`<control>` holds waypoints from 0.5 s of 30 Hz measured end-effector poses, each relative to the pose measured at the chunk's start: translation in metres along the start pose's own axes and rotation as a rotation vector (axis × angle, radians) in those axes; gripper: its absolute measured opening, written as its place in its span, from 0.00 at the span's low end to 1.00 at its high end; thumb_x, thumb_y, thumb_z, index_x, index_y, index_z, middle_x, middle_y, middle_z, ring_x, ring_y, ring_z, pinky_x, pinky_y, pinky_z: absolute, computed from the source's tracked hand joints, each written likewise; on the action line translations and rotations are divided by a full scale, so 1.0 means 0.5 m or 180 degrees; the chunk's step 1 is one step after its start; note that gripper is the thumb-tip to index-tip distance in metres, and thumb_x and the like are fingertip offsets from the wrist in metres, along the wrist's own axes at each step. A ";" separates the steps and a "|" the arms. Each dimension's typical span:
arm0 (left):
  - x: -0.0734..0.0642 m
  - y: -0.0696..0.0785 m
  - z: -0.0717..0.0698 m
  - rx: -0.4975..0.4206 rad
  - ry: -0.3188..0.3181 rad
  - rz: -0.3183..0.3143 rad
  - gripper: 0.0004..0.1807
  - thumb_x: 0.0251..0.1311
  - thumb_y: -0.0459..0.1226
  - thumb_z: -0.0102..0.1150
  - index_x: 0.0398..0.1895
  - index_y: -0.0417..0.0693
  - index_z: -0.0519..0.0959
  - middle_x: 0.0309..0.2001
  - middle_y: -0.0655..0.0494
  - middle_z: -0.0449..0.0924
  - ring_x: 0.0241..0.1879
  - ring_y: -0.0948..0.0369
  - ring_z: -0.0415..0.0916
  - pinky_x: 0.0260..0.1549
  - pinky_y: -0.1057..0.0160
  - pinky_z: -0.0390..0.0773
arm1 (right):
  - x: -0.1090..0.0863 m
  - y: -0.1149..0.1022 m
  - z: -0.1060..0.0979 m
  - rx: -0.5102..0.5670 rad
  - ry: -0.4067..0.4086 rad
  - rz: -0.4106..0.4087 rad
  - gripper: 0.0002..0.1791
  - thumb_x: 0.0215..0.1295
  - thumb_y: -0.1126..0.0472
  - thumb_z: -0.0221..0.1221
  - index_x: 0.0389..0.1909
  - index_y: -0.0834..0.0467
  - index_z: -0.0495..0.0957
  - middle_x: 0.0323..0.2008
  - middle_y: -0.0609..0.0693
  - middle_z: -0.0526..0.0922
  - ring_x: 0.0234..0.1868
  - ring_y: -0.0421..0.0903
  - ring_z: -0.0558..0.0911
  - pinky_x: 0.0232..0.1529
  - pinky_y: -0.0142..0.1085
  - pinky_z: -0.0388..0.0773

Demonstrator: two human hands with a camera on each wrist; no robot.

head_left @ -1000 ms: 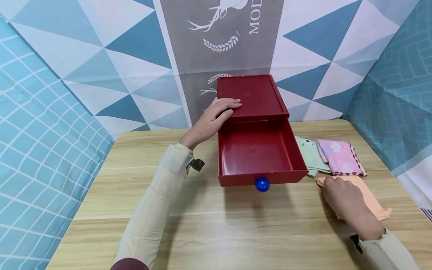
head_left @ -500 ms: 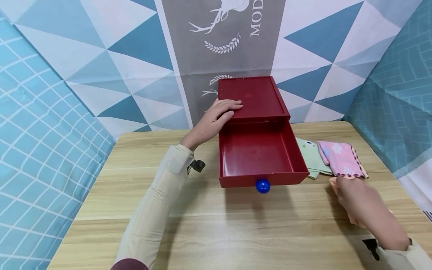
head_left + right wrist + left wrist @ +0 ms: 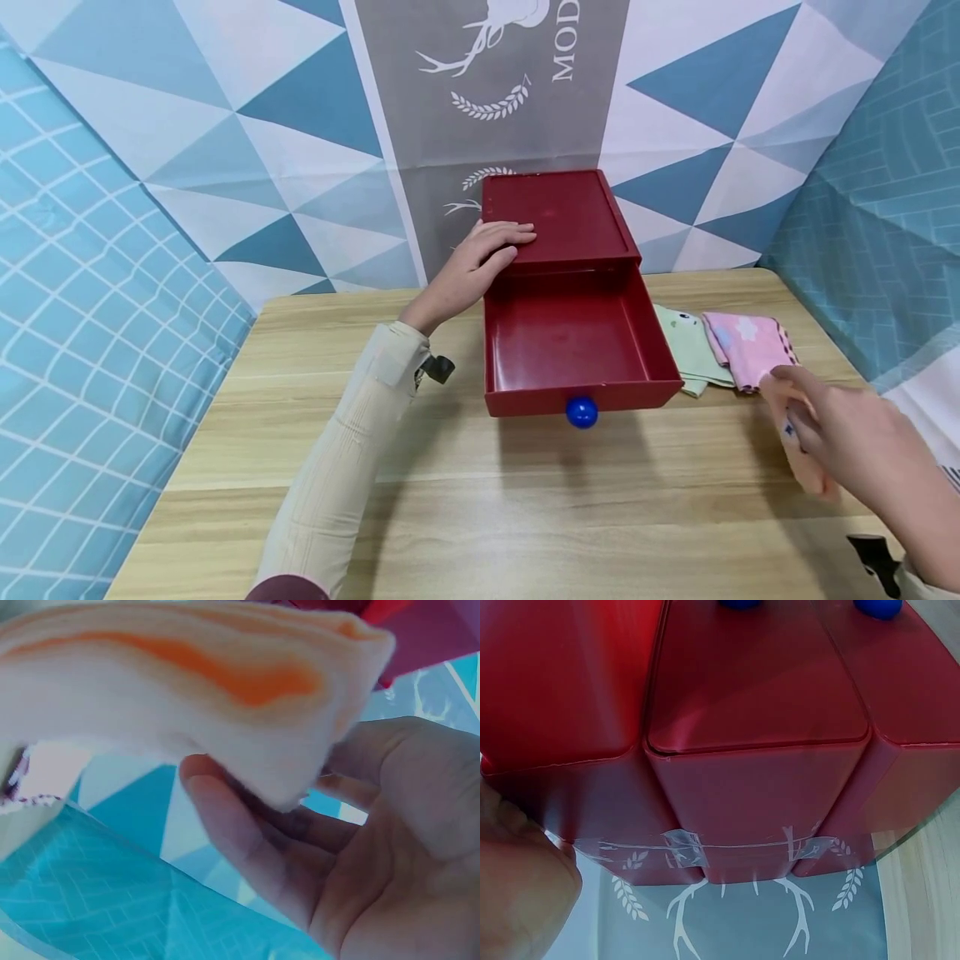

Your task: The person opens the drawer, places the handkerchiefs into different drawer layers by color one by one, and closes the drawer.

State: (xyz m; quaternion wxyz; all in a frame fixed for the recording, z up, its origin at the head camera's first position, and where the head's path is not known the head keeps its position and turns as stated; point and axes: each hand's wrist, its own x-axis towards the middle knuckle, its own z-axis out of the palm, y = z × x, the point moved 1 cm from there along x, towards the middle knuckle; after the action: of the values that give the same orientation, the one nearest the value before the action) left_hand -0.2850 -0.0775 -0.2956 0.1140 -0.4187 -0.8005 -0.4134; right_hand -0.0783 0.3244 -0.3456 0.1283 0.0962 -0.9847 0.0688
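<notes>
My left hand rests on the top left edge of a dark red plastic drawer cabinet, its fingers lying across the top. The uppermost drawer is pulled out, its inside bare, with a round blue knob on its front. At the right, my right hand holds a folded peach towel raised over the table. The right wrist view shows the towel with an orange streak, pinched by its end between thumb and fingers.
Right of the cabinet, a green folded towel and a pink folded towel lie side by side on the wooden table. A patterned cloth wall stands behind. The left wrist view shows clear tape on the cabinet's side.
My right hand has picked up the peach towel from the table, moved right and turned, so its thumb side now shows. The left hand has stayed on the cabinet.
</notes>
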 end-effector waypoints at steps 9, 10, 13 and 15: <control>-0.001 -0.003 -0.001 0.0012 0.0004 -0.0039 0.19 0.74 0.40 0.47 0.63 0.49 0.78 0.68 0.57 0.72 0.69 0.67 0.61 0.75 0.58 0.36 | 0.000 -0.010 -0.045 0.0209 0.0726 -0.0321 0.16 0.50 0.74 0.68 0.41 0.61 0.81 0.26 0.54 0.84 0.15 0.44 0.77 0.15 0.31 0.71; -0.002 -0.002 -0.001 0.0001 0.0005 -0.0035 0.19 0.74 0.40 0.47 0.63 0.49 0.78 0.68 0.57 0.72 0.69 0.67 0.61 0.75 0.57 0.36 | -0.001 -0.012 -0.049 0.0247 0.0785 -0.0352 0.17 0.49 0.74 0.69 0.41 0.61 0.81 0.25 0.53 0.83 0.16 0.44 0.79 0.17 0.28 0.72; -0.001 -0.002 -0.001 -0.0009 0.0000 -0.0034 0.19 0.74 0.40 0.47 0.63 0.49 0.78 0.68 0.58 0.72 0.69 0.68 0.61 0.75 0.57 0.36 | -0.002 -0.020 -0.062 0.0410 0.0905 -0.0395 0.18 0.49 0.75 0.70 0.43 0.60 0.82 0.25 0.49 0.82 0.21 0.32 0.79 0.21 0.19 0.72; -0.001 -0.002 -0.001 -0.0011 0.0006 -0.0029 0.19 0.74 0.40 0.47 0.63 0.49 0.78 0.67 0.58 0.72 0.69 0.68 0.61 0.75 0.56 0.36 | -0.003 -0.027 -0.071 0.0531 0.1049 -0.0428 0.19 0.49 0.76 0.69 0.44 0.60 0.83 0.29 0.45 0.83 0.27 0.20 0.75 0.21 0.17 0.71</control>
State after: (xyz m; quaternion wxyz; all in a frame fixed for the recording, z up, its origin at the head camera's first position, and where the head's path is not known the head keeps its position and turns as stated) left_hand -0.2852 -0.0783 -0.2962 0.1121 -0.4149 -0.8016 -0.4156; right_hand -0.0654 0.3171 -0.3106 0.2837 0.1594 -0.9326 0.1564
